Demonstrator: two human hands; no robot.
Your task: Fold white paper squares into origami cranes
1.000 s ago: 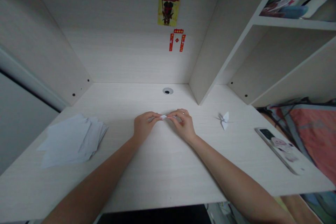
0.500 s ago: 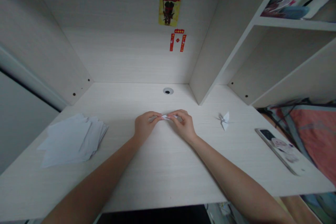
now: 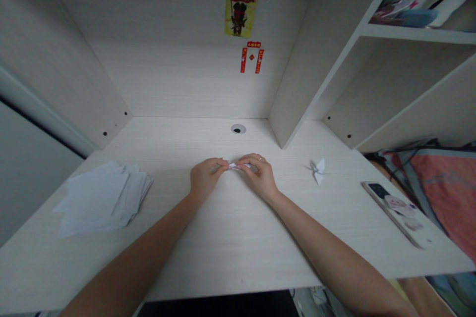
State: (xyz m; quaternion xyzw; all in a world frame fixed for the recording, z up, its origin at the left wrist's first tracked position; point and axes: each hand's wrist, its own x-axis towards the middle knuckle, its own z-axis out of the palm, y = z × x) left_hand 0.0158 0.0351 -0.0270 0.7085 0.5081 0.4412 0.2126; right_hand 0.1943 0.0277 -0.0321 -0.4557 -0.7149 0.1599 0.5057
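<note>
A small folded piece of white paper (image 3: 232, 166) is stretched between my two hands, just above the desk top. My left hand (image 3: 207, 174) pinches its left end between thumb and fingers. The right end sits in the pinch of my right hand (image 3: 259, 174), which wears a ring. Fingertips cover most of the paper, so its exact folded shape is hidden. To the right of my right hand, a folded white paper crane (image 3: 318, 171) rests on the desk. A loose stack of white paper sheets (image 3: 100, 198) lies left of my left hand.
A phone (image 3: 397, 214) in a decorated case lies near the desk's right edge. Behind my hands is a round cable hole (image 3: 238, 129). An upright shelf panel (image 3: 297, 84) meets the desk at the back right. Red cloth (image 3: 439, 188) hangs beyond the right edge.
Almost nothing differs. My fingers have shifted very slightly on the folded paper; everything else on the desk stays where it was.
</note>
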